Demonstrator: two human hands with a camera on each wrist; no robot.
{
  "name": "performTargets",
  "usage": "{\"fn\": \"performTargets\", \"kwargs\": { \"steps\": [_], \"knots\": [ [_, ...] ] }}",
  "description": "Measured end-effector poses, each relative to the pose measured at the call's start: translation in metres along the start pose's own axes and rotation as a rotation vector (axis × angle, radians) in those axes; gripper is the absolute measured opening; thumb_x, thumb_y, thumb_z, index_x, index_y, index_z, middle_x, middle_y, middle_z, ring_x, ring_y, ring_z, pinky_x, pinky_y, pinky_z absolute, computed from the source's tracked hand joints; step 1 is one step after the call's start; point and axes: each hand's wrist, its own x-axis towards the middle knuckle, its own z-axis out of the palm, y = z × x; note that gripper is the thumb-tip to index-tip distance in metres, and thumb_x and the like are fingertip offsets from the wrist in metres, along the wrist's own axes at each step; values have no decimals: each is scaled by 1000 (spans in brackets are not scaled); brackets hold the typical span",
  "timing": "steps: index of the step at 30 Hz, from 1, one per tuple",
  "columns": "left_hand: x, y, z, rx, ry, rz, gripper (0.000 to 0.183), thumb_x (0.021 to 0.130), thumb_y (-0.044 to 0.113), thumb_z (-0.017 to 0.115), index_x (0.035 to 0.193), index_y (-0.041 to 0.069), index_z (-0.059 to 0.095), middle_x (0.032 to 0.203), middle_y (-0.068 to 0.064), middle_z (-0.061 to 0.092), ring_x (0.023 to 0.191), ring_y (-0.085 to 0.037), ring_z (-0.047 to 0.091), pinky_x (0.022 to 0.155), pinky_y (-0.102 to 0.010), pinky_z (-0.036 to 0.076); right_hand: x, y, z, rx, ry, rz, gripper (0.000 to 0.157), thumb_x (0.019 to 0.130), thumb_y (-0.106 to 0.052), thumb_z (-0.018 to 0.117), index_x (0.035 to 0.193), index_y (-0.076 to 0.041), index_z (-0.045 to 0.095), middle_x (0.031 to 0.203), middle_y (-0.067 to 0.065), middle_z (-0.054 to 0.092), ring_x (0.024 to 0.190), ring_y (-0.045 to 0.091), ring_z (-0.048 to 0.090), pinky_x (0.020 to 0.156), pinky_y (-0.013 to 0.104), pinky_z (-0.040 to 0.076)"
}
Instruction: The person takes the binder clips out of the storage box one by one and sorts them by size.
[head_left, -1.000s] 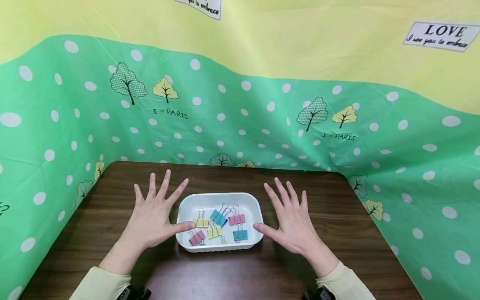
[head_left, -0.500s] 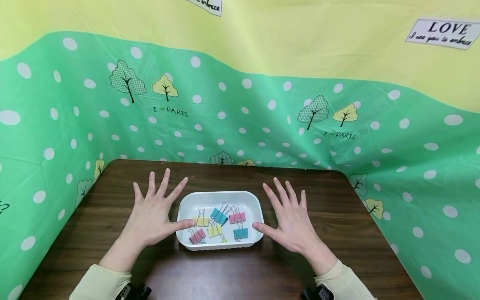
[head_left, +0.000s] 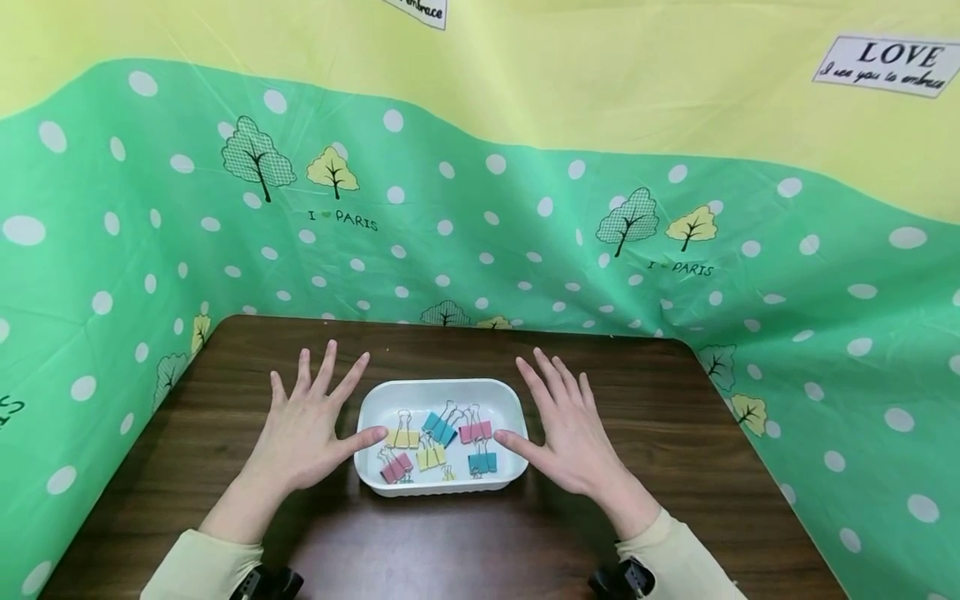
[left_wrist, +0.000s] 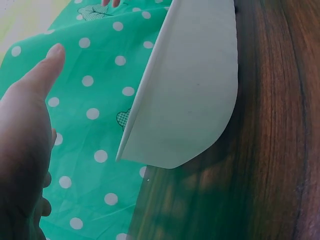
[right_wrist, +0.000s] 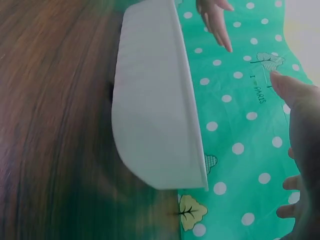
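Observation:
A white plastic tray (head_left: 442, 489) sits mid-table with several binder clips in it: blue (head_left: 439, 428), pink (head_left: 475, 431), and yellow (head_left: 431, 457) ones, plus a few tiny ones near the front wall. To its left, my left hand (head_left: 303, 437) is spread wide, the thumb reaching over the tray's left rim. My right hand (head_left: 573, 433) is spread at the right, its thumb over the right rim. Both hands hold nothing. In the left wrist view the tray's outer wall (left_wrist: 185, 90) shows apart from the thumb; the right wrist view shows likewise. The clips are hidden in both wrist views.
The dark wooden table (head_left: 442, 550) extends around the tray. A green and yellow patterned cloth (head_left: 465, 208) hangs behind the table and along its sides. Black wrist devices (head_left: 266, 582) sit at both cuffs.
My right hand has shifted slightly left, so its thumb reaches further over the tray. The left hand has barely moved. The tray and clips stay put while the head view tilts a little.

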Motion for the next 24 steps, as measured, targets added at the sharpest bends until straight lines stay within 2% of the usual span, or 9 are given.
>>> {"fn": "performTargets", "kwargs": {
  "steps": [8, 12, 16, 21, 24],
  "knots": [
    [-5, 1, 5, -104, -9, -25, 98, 96, 77, 53, 172, 32, 11, 175, -20, 7, 155, -55, 9, 110, -85, 9, 15, -14, 7, 172, -18, -10, 95, 96, -64, 67, 171, -25, 22, 175, 2, 19, 157, 33, 22, 121, 64, 21],
    [-7, 2, 9, -172, -16, -45, 93, 99, 73, 52, 172, 30, 13, 174, -21, 10, 154, -55, 13, 112, -82, 11, 23, -22, 13, 268, -56, 11, 92, 98, -65, 64, 170, -23, 25, 175, -1, 20, 157, 28, 25, 118, 62, 31],
    [-8, 4, 14, -248, -28, -79, 91, 101, 70, 52, 172, 28, 13, 174, -21, 11, 155, -52, 14, 115, -77, 14, 33, -32, 19, 363, -104, 25, 90, 99, -64, 63, 170, -25, 24, 174, -2, 22, 156, 25, 27, 117, 60, 34],
    [-10, 6, 22, -326, -30, -119, 88, 104, 67, 49, 172, 23, 16, 174, -21, 15, 156, -47, 17, 117, -71, 22, 47, -43, 29, 463, -149, 16, 87, 101, -55, 67, 169, -20, 27, 172, 0, 29, 153, 24, 33, 118, 57, 34],
    [-12, 7, 27, -381, -17, -138, 85, 106, 65, 47, 172, 18, 18, 173, -21, 17, 153, -49, 25, 114, -72, 28, 55, -49, 36, 505, -175, 21, 82, 102, -49, 68, 168, -19, 31, 169, 1, 34, 151, 25, 38, 117, 55, 37]
  ]
}}
